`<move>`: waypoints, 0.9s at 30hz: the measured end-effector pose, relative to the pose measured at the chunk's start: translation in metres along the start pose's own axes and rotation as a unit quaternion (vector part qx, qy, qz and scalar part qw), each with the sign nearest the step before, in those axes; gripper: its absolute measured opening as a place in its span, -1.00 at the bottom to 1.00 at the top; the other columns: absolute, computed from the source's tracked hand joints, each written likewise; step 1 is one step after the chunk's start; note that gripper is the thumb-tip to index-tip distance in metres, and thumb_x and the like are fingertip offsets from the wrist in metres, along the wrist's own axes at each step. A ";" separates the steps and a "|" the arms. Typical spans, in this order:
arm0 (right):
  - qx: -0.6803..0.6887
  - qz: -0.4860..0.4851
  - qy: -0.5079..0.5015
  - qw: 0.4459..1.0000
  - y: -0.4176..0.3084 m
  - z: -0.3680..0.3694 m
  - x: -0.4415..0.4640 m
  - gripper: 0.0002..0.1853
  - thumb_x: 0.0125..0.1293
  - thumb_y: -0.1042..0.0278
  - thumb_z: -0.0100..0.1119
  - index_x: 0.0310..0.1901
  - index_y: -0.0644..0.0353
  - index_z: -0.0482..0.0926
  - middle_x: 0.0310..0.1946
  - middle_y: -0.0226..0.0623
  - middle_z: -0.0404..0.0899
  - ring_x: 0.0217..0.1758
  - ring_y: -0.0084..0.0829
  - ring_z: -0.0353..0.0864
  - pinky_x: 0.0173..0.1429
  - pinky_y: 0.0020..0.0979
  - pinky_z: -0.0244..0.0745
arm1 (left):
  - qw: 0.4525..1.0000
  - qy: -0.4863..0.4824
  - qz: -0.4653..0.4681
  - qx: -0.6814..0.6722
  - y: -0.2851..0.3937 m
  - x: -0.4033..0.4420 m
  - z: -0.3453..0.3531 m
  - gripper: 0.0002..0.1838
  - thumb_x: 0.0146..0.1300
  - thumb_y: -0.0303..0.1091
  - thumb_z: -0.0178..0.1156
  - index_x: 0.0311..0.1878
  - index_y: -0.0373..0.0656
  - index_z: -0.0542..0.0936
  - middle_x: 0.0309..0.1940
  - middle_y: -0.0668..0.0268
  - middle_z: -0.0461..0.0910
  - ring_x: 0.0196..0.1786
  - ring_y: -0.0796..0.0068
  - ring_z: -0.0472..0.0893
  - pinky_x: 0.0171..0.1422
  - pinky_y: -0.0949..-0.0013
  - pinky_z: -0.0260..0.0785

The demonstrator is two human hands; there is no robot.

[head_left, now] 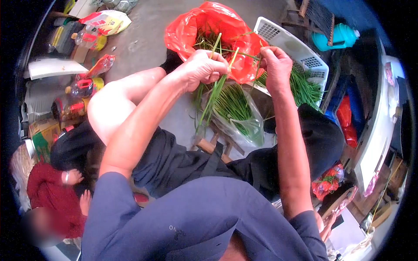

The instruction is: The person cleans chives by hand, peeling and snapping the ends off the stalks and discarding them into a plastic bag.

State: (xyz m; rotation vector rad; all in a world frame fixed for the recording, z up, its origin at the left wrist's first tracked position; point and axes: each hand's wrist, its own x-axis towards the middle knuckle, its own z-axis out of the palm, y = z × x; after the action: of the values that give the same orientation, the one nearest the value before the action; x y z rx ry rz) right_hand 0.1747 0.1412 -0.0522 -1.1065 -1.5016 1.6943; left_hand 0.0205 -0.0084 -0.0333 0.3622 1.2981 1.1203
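My left hand is closed around several long green stalks, which hang below it and stick out above the fingers. To its right, my right hand pinches a thin green stalk near the fingertips. Beyond both hands lies an open red plastic bag with loose green stalks inside. A clear plastic bag full of green stalks sits below the hands, between my knees. A white perforated basket at the right holds more long green stalks.
A person in dark red sleeves is at the lower left. Bottles and a patterned bag stand along the left. A turquoise container is at the upper right, and a small wooden stool shows below the clear bag.
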 end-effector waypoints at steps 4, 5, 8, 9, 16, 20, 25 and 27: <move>0.026 -0.015 -0.028 0.999 0.000 0.020 0.020 -0.81 0.18 0.40 0.22 -0.27 0.36 0.61 -0.47 -0.33 0.61 -0.53 -0.59 0.51 -0.40 -0.54 0.44 | 1.000 -0.008 0.002 -0.025 0.000 0.000 -0.006 -0.92 0.10 -0.42 0.28 -0.37 -0.16 0.57 -0.50 0.36 0.61 -0.66 0.78 0.33 -0.62 0.64 0.06; 0.026 -0.014 -0.030 0.999 -0.002 0.026 0.024 -0.81 0.18 0.40 0.22 -0.27 0.36 0.61 -0.47 -0.33 0.61 -0.53 -0.59 0.51 -0.40 -0.54 0.44 | 1.000 -0.006 0.002 -0.025 0.000 0.000 -0.007 -0.92 0.10 -0.42 0.28 -0.37 -0.16 0.57 -0.50 0.36 0.61 -0.66 0.78 0.33 -0.62 0.64 0.06; 0.030 -0.036 -0.061 0.997 -0.012 0.040 0.032 -0.71 0.23 0.36 0.21 -0.12 0.42 0.58 -0.38 -0.28 0.63 -0.38 -0.53 0.63 -0.29 -0.51 0.55 | 0.999 -0.015 0.005 -0.049 0.000 0.000 -0.011 -0.91 0.11 -0.41 0.27 -0.33 -0.16 0.57 -0.47 0.33 0.63 -0.66 0.78 0.33 -0.62 0.64 0.08; 0.030 -0.036 -0.061 0.997 -0.011 0.040 0.033 -0.71 0.23 0.36 0.21 -0.12 0.42 0.58 -0.38 -0.28 0.63 -0.38 -0.53 0.63 -0.29 -0.51 0.55 | 0.998 -0.018 0.006 -0.055 0.000 0.000 -0.011 -0.90 0.12 -0.41 0.26 -0.31 -0.16 0.57 -0.46 0.33 0.63 -0.66 0.78 0.33 -0.62 0.64 0.08; -0.004 0.083 -0.188 0.979 -0.016 0.026 0.006 -0.63 0.27 0.08 0.23 -0.20 0.31 0.61 -0.41 -0.36 0.62 -0.51 -0.65 0.49 -0.37 -0.58 0.43 | 0.997 -0.008 0.014 -0.077 0.002 0.001 -0.006 -0.93 0.16 -0.39 0.22 -0.30 -0.14 0.57 -0.45 0.36 0.63 -0.64 0.77 0.36 -0.62 0.63 0.06; -0.015 0.108 -0.237 0.965 -0.013 0.030 -0.014 -0.68 0.26 0.12 0.25 -0.26 0.28 0.62 -0.51 -0.43 0.57 -0.52 -0.66 0.47 -0.40 -0.59 0.38 | 0.996 -0.004 0.013 -0.084 0.000 0.003 -0.005 -0.93 0.17 -0.39 0.21 -0.29 -0.14 0.57 -0.45 0.36 0.63 -0.64 0.77 0.36 -0.62 0.63 0.06; 0.031 0.114 -0.236 0.965 -0.006 0.030 -0.018 -0.74 0.28 0.23 0.23 -0.26 0.31 0.60 -0.51 -0.42 0.57 -0.52 -0.65 0.49 -0.39 -0.60 0.39 | 0.997 -0.015 0.010 -0.078 -0.002 0.006 -0.001 -0.91 0.18 -0.39 0.21 -0.27 -0.15 0.57 -0.45 0.35 0.64 -0.65 0.76 0.35 -0.62 0.64 0.06; 0.033 0.116 -0.241 0.963 -0.006 0.027 -0.019 -0.77 0.31 0.27 0.19 -0.26 0.31 0.60 -0.52 -0.42 0.56 -0.51 -0.64 0.50 -0.39 -0.60 0.41 | 0.997 -0.018 0.005 -0.079 -0.002 0.007 0.000 -0.91 0.18 -0.39 0.21 -0.27 -0.16 0.57 -0.46 0.34 0.64 -0.65 0.76 0.35 -0.62 0.64 0.06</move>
State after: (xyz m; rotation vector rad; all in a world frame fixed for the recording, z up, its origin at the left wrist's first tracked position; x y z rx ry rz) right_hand 0.1591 0.1131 -0.0426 -0.8995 -1.6300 2.2829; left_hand 0.0206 -0.0040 -0.0388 0.2703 1.1692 1.2123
